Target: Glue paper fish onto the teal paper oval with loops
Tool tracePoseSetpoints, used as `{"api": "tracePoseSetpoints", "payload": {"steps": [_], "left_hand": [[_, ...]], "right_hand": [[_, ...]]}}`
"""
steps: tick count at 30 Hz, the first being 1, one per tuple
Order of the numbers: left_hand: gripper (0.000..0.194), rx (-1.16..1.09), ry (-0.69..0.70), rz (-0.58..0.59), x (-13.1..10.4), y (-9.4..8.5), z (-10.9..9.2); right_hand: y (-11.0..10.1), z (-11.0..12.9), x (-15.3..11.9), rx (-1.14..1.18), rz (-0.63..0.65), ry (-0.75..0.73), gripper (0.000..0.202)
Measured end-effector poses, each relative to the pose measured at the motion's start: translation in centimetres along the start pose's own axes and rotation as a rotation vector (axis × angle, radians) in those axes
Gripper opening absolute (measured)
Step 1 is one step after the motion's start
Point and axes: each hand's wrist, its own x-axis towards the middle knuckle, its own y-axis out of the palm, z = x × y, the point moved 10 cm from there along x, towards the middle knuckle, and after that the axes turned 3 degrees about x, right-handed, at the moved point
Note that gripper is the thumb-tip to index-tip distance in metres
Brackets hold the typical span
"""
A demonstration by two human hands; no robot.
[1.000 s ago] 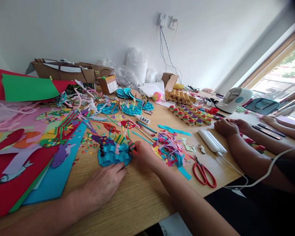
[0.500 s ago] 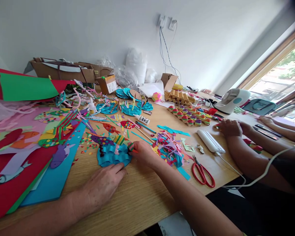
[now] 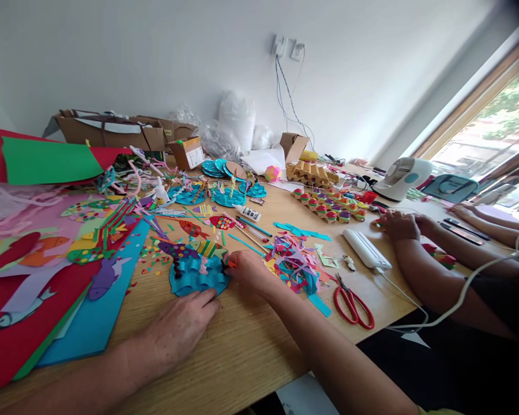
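A round blue craft piece (image 3: 199,279) with wavy blue paper bands lies on the table. Along its upper edge stand a purple dotted paper fish (image 3: 178,250) and a yellow and green striped fish (image 3: 211,249). My left hand (image 3: 185,323) rests flat at the near edge of the piece, fingertips touching it. At the right edge, my right hand (image 3: 249,275) is closed in a pinch. A small orange-red tip shows by its fingers; the rest of what it holds is hidden.
Paper scraps (image 3: 292,259), red-handled scissors (image 3: 353,302) and a white power strip (image 3: 367,249) lie to the right. Coloured sheets (image 3: 82,323) cover the left side. A glue bottle (image 3: 247,212) lies behind the blue piece. Another person's hands (image 3: 400,225) are at the right.
The camera view has shifted slightly. My right fingers have moved a little at the blue piece's right edge, and the striped bit beside them shows less. My left hand stays in place.
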Motion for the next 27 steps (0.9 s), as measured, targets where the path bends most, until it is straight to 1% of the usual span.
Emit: {"api": "tracePoseSetpoints", "payload": {"steps": [4,10,12,22,27], "left_hand": [[0.037,-0.043,-0.019,0.005,0.0,0.1,0.2],[0.04,0.02,-0.034,0.074,0.0,0.0,-0.2],[0.04,0.024,-0.034,0.08,0.1,0.0,-0.3],[0.039,0.066,0.0,0.066,-0.1,-0.3,-0.7],[0.038,0.076,0.024,0.005,-0.4,-0.7,-1.0]], "right_hand": [[-0.1,-0.1,0.0,0.038,-0.026,0.006,0.011],[-0.7,-0.2,-0.2,0.101,-0.08,-0.006,0.008],[-0.8,-0.4,-0.2,0.116,-0.086,0.001,0.007],[-1.3,-1.2,-0.7,0.167,-0.137,0.016,0.01],[-1.8,-1.1,-1.3,0.202,-0.165,-0.015,0.01]]}}
